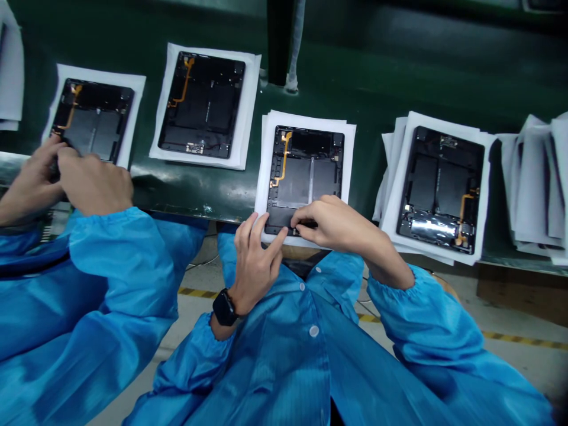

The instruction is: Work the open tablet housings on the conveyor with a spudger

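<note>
An opened tablet [306, 177] with a dark interior and an orange flex cable lies on white sheets [350, 154] on the green conveyor belt, directly in front of me. My left hand [255, 260], with a black watch on its wrist, rests with fingers stretched apart on the tablet's near left corner. My right hand [332, 222] has its fingers curled and pressed together on a small dark part at the tablet's near edge; what they pinch is hidden.
Three more opened tablets lie on white sheets on the belt [364, 77]: far left [93, 121], left of middle [202, 103], right [441, 186]. A co-worker's hands [66, 177] in blue sleeves work the far-left one. Stacked white sheets [536, 177] lie at right.
</note>
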The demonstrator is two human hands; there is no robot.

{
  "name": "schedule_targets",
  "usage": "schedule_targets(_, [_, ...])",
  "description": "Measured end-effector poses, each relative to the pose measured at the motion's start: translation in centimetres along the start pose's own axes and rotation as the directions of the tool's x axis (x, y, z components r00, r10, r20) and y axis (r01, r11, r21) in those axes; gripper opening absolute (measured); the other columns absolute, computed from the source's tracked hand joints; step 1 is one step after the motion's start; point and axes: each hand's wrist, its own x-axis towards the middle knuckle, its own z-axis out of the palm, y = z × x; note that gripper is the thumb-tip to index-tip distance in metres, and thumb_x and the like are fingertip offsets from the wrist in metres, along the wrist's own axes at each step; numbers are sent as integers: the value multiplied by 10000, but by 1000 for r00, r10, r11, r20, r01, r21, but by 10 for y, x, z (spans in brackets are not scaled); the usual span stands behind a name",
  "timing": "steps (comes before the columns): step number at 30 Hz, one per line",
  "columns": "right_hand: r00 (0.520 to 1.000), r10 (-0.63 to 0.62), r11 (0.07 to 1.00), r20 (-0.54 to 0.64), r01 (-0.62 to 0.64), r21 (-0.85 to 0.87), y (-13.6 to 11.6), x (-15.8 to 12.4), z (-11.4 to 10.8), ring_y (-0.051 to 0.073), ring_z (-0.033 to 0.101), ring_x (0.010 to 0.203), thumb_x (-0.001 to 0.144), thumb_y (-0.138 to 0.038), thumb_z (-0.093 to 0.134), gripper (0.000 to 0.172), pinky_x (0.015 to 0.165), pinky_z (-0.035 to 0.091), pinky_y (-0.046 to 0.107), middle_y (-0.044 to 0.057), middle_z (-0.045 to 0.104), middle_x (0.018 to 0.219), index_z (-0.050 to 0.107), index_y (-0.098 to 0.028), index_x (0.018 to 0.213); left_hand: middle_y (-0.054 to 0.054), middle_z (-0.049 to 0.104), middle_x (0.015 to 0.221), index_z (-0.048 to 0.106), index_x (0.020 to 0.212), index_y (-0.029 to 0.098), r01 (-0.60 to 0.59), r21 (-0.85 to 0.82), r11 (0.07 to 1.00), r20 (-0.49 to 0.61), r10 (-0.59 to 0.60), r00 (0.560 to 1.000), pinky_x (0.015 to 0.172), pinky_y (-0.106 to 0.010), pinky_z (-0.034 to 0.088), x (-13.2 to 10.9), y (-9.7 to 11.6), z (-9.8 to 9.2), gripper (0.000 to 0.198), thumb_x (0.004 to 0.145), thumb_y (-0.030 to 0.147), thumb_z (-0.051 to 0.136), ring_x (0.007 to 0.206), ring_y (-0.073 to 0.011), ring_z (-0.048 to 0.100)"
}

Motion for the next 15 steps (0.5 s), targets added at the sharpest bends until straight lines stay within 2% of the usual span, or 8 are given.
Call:
schedule_targets(6, [998,18,993,-57,-11,121,9,-7,6,134,530,613,919,-132,645,196,659,281,305,1,725,708,826,-203,895,-180,402,1658,661,1399,259,-13,-19,1000,20,13,1000,1243,-653,350,4,-2,-1,480,966,62,595,1590,-380,311])
schedule_targets(11, [992,12,971,-125,18,237,19,-11,14,108,486,586,895,-130,649,170,667,311,267,-44,610,622,811,-181,894,-182,408,1644,661,1380,250,-30,-32,999,21,30,999,1236,-643,364,7,-2,0,464,967,52,587,1589,-373,317])
schedule_targets(15, [990,17,960,-141,23,278,22,-11,16,109,478,592,874,-122,657,154,667,310,263,-51,580,611,802,-176,872,-180,416,1645,660,1381,252,-34,-48,998,26,35,999,1229,-640,376,7,-3,1,468,969,49,572,1587,-375,331])
